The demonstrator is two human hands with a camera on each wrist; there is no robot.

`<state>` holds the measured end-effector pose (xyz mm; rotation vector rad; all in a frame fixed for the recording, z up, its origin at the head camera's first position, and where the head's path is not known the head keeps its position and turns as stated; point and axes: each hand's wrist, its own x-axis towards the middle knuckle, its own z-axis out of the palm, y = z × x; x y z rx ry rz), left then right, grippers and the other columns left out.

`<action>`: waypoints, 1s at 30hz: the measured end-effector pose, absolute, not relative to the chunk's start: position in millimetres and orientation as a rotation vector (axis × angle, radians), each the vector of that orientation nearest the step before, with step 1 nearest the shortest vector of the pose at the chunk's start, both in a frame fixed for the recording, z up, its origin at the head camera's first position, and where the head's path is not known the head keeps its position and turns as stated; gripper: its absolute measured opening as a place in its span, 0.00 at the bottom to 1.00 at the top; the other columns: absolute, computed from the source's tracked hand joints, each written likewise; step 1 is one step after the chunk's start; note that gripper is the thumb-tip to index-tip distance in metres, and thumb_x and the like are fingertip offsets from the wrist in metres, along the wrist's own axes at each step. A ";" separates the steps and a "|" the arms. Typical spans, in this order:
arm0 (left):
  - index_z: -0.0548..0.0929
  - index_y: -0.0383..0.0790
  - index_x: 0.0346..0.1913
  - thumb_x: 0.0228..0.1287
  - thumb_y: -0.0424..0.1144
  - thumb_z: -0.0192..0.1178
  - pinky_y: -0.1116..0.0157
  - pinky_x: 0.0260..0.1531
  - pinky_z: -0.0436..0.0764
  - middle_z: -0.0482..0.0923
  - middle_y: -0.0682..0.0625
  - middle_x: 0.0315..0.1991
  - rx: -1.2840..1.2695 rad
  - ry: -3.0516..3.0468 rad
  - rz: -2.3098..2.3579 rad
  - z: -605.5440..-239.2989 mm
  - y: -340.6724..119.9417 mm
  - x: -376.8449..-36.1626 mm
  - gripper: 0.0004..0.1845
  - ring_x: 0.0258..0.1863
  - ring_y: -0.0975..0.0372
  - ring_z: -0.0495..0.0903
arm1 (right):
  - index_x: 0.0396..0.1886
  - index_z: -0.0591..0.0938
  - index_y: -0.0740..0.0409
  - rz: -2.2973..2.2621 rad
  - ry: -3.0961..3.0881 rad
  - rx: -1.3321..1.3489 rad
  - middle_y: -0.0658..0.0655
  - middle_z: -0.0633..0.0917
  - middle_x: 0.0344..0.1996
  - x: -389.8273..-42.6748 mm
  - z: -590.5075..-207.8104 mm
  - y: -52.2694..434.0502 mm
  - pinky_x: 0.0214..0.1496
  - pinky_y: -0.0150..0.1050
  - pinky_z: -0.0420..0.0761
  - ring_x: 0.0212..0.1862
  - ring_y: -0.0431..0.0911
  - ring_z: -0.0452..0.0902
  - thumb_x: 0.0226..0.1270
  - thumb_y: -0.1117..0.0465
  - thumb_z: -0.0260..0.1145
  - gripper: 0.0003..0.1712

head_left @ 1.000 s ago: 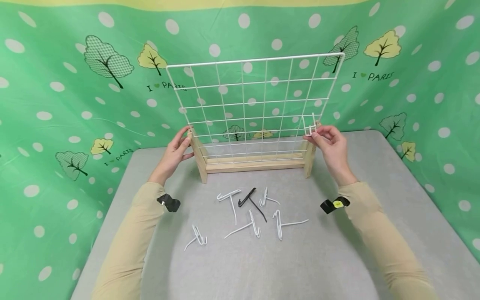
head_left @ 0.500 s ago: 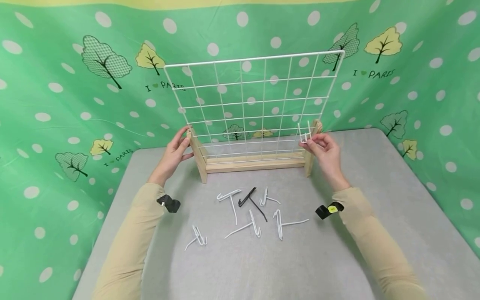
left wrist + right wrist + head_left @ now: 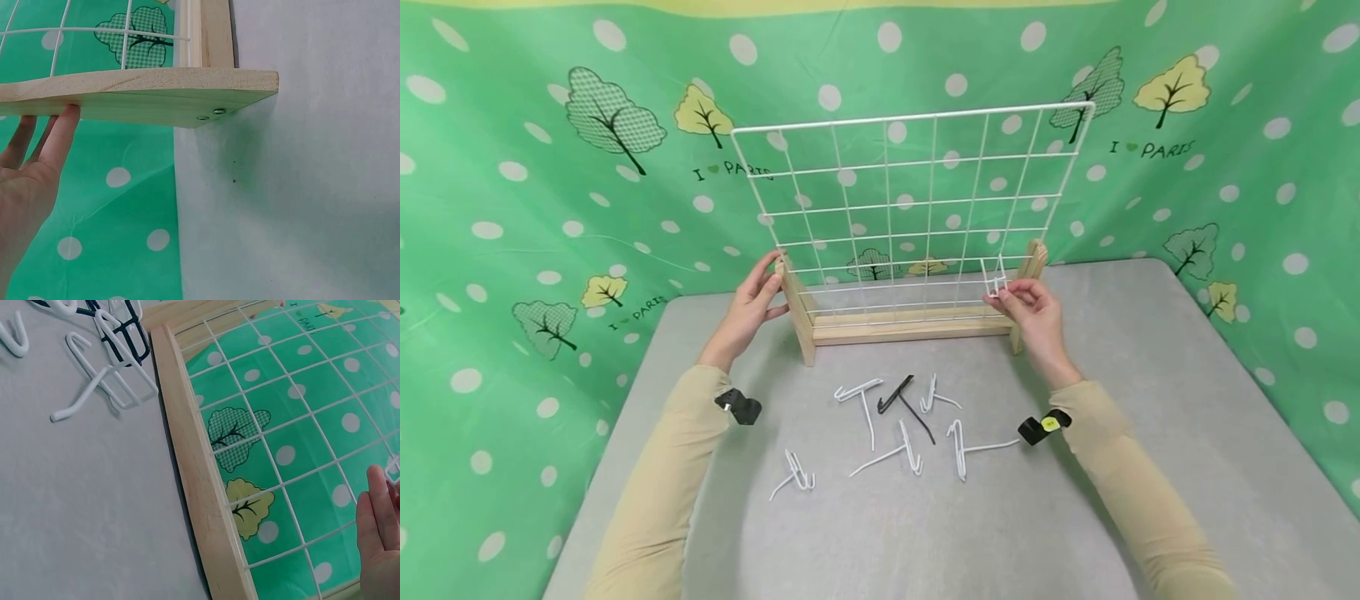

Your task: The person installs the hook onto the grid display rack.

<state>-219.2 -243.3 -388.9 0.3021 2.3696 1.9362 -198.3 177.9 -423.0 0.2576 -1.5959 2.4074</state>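
Note:
A white wire grid panel (image 3: 910, 208) stands upright in a wooden base (image 3: 910, 327) at the back of the grey table (image 3: 925, 517). My left hand (image 3: 752, 304) rests against the base's left post (image 3: 144, 94), fingers straight along the wood. My right hand (image 3: 1030, 310) pinches a small white wire hook (image 3: 995, 279) held against the lower right of the grid, near the right post (image 3: 1028, 275). In the right wrist view only my fingertips (image 3: 378, 519) show at the edge beside the grid wires (image 3: 294, 425).
Several loose white wire hooks (image 3: 880, 433) and one black hook (image 3: 902, 398) lie on the table in front of the base. Green dotted cloth (image 3: 550, 167) hangs behind and at both sides. Black wrist straps (image 3: 739, 406) sit on both sleeves.
My right hand has carried the white hook down and to the left, from beside the right post to the lower right grid cells. My left hand stays on the left post.

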 end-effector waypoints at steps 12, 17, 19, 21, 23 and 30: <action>0.52 0.54 0.77 0.78 0.46 0.42 0.46 0.59 0.72 0.55 0.37 0.71 0.303 2.352 1.961 -387.2 -242.2 -220.1 0.28 0.68 0.45 0.59 | 0.35 0.74 0.68 2.429 -1.621 0.197 0.59 0.84 0.30 -203.6 -437.0 169.0 0.46 0.37 0.83 0.34 0.45 0.85 0.66 0.81 0.56 0.07; 0.52 0.54 0.77 0.78 0.47 0.42 0.47 0.59 0.72 0.56 0.38 0.71 0.312 2.360 1.958 -389.5 -242.5 -220.8 0.28 0.68 0.46 0.59 | 0.35 0.74 0.67 2.479 -1.605 0.162 0.58 0.84 0.29 -205.9 -448.5 167.1 0.46 0.36 0.83 0.34 0.45 0.85 0.66 0.81 0.55 0.08; 0.52 0.54 0.77 0.78 0.47 0.42 0.47 0.59 0.72 0.56 0.38 0.71 0.314 2.361 1.958 -389.6 -242.3 -220.5 0.28 0.68 0.46 0.59 | 0.35 0.73 0.67 2.481 -1.616 0.146 0.57 0.84 0.28 -206.6 -452.6 166.1 0.46 0.35 0.83 0.34 0.45 0.85 0.67 0.81 0.55 0.08; 0.52 0.54 0.77 0.78 0.47 0.42 0.47 0.59 0.72 0.56 0.38 0.70 0.312 2.356 1.961 -389.2 -242.0 -219.9 0.28 0.68 0.46 0.59 | 0.36 0.73 0.68 2.481 -1.630 0.129 0.56 0.84 0.28 -207.0 -456.1 165.2 0.45 0.34 0.84 0.33 0.45 0.85 0.67 0.81 0.55 0.07; 0.52 0.54 0.77 0.78 0.46 0.42 0.47 0.59 0.72 0.56 0.38 0.70 0.310 2.352 1.963 -388.9 -241.7 -219.3 0.28 0.68 0.46 0.59 | 0.37 0.72 0.69 2.472 -1.646 0.114 0.55 0.83 0.28 -207.1 -458.7 164.2 0.44 0.34 0.84 0.33 0.44 0.85 0.67 0.81 0.55 0.07; 0.51 0.53 0.77 0.78 0.44 0.41 0.47 0.59 0.72 0.55 0.37 0.71 0.307 2.348 1.971 -389.2 -242.3 -220.8 0.28 0.68 0.45 0.58 | 0.37 0.72 0.69 2.467 -1.656 0.099 0.56 0.83 0.28 -208.4 -463.0 161.4 0.45 0.35 0.84 0.33 0.44 0.85 0.67 0.81 0.55 0.06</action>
